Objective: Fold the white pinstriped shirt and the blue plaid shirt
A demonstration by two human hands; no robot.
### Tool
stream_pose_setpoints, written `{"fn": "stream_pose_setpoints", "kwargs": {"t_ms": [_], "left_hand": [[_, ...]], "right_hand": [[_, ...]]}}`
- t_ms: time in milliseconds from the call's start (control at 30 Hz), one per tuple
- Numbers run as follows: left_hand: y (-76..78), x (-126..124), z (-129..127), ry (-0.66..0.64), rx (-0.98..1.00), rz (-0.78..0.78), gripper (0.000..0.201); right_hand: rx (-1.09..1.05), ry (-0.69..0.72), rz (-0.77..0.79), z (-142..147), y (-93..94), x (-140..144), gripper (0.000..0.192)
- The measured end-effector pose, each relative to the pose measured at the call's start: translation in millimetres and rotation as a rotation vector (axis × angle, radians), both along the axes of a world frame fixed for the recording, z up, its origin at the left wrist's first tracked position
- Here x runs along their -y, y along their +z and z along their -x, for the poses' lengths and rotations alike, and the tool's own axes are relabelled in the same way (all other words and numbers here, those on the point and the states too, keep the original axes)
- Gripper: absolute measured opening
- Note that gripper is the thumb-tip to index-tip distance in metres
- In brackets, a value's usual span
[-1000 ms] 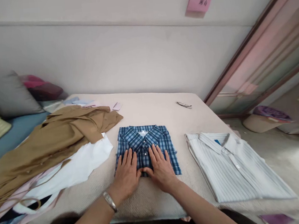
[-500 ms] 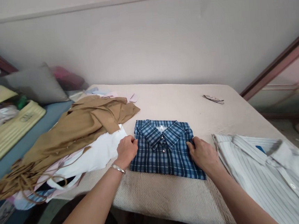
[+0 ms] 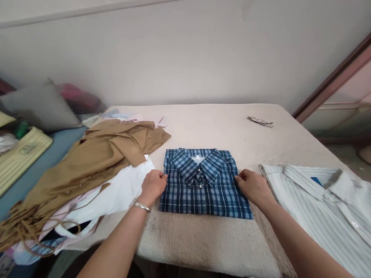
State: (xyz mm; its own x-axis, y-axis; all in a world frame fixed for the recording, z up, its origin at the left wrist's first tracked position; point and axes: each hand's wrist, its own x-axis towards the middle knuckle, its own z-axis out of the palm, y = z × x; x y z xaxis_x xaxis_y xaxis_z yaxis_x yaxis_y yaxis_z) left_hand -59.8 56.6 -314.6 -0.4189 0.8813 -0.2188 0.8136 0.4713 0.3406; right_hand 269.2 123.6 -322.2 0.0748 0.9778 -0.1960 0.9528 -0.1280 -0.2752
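A blue plaid shirt [image 3: 203, 193] lies folded into a flat rectangle on the cloth-covered table, its collar facing up and toward the far side. My left hand [image 3: 153, 186], with a silver bangle at the wrist, pinches the shirt's left edge. On the opposite edge, the fingers of my right hand [image 3: 252, 185] are closed on the fabric. To the right of that hand is a white striped shirt [image 3: 327, 204], spread out with its collar showing. Left of my left hand, a brown garment [image 3: 108, 150] covers part of a white garment [image 3: 124, 183].
Eyeglasses [image 3: 260, 121] rest toward the table's far right. A wall [image 3: 178, 53] stands behind the table [image 3: 210, 124]. At the left are a grey cushion [image 3: 39, 106] on a blue seat and a yellow ridged box [image 3: 15, 158].
My right hand has shifted slightly outward along the plaid shirt's right edge. My left hand stays at the left edge. The whole view has drifted a little.
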Motion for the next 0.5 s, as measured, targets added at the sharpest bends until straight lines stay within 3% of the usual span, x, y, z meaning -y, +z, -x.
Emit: {"fn": "stream_pose_setpoints", "kwargs": {"t_ms": [100, 200, 367, 500], "left_hand": [[-0.4, 5, -9, -0.031, -0.147, -0.073, 0.020], [-2.3, 6, -16, -0.041, -0.219, -0.101, 0.022], [-9.8, -7, -12, -0.009, -0.078, -0.003, 0.023], [-9.9, -16, -12, -0.008, 0.113, -0.086, 0.019]], "right_hand": [[0.167, -0.001, -0.030, 5, -0.1, 5, 0.032], [0.193, -0.007, -0.062, 13, 1.2, 12, 0.039], [0.023, -0.015, 0.017, 21, 3.3, 10, 0.032], [-0.038, -0.021, 0.023, 23, 6.7, 5, 0.032]]}}
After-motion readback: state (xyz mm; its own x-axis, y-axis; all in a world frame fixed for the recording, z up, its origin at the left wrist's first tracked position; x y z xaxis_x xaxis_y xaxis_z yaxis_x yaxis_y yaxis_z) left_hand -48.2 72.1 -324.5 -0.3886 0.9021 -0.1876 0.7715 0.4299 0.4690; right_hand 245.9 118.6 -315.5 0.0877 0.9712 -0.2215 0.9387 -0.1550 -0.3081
